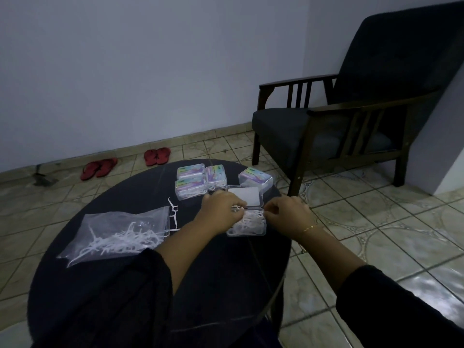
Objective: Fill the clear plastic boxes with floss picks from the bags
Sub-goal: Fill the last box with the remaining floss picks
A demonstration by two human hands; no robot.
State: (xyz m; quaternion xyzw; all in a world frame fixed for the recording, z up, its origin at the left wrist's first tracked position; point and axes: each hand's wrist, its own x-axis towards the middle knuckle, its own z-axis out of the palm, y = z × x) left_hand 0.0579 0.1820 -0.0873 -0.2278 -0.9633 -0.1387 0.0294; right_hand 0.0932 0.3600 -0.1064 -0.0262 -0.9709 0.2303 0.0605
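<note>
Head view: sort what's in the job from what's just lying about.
In the job: open box, left hand, right hand, bag of floss picks, loose picks, four closed boxes.
Lying about: red sandals, armchair.

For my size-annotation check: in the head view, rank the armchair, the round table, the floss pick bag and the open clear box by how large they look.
1. round table, though it sits nearer the camera
2. armchair, close to the table in apparent size
3. floss pick bag
4. open clear box
</note>
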